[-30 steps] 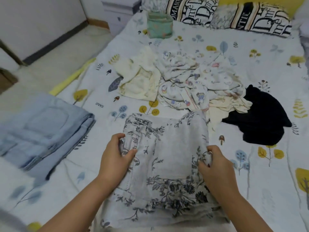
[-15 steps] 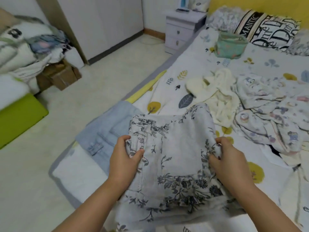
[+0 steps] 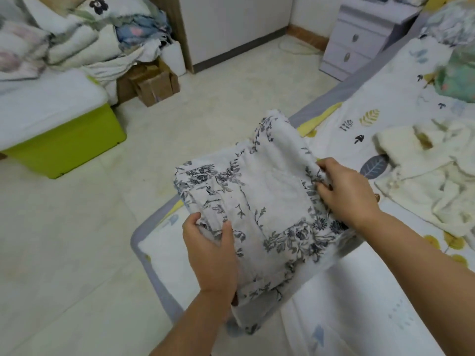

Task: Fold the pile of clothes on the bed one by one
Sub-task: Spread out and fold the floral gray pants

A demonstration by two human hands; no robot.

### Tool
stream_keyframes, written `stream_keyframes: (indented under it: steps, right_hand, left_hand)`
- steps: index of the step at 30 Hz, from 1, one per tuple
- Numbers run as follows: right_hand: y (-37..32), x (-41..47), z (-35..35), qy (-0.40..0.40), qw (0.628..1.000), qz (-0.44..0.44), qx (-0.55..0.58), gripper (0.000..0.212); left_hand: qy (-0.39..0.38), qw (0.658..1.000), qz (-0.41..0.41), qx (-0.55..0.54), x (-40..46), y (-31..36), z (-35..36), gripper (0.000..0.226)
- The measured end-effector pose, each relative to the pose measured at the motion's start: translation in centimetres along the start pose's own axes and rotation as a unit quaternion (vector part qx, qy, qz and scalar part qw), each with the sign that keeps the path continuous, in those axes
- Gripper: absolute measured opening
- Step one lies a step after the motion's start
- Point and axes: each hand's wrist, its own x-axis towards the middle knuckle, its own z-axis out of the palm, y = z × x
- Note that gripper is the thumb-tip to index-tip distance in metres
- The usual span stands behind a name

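I see the folded floral garment (image 3: 259, 209) held up over the corner of the bed (image 3: 359, 291), partly above the floor (image 3: 102, 253). My left hand (image 3: 213, 255) has its grip closed on the near left edge; my right hand (image 3: 347, 194) pinches the right edge. A cream garment (image 3: 421, 176) lies unfolded on the bed further right.

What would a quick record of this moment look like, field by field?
Held item: folded floral garment, off the bed
Left hand: grips its near left edge
Right hand: grips its right edge
Bed: patterned sheet, at right
Unfolded: cream garment lying on bed
Floor: green box, cardboard boxes
Nightstand: beside the bed
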Motion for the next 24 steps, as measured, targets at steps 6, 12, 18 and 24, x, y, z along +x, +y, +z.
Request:
stream_keyframes:
  steps: [6,12,18,24]
  right_hand:
    - [1.6,3.7,6.7,-0.043,0.989,-0.051,-0.130,0.033]
    - [2.0,3.2,10.5,-0.033,0.971,0.133,-0.194,0.062]
    - [1.2,-2.2,13.4,-0.073,0.975,0.177,-0.113,0.071]
    - [2.6,-3.2,13.5,-0.142,0.976,0.139,-0.091,0.068]
  left_hand:
    - [-0.055,0.993,-0.105,0.023,-1.3,-5.8,1.3,0.049]
    - [-0.050,0.961,0.009,0.271,0.9,-6.2,0.9,0.077]
    - [-0.211,0.809,0.295,0.463,3.8,-6.4,2.4,0.060]
    - [-0.306,0.764,0.233,0.518,4.4,-7.3,2.4,0.067]
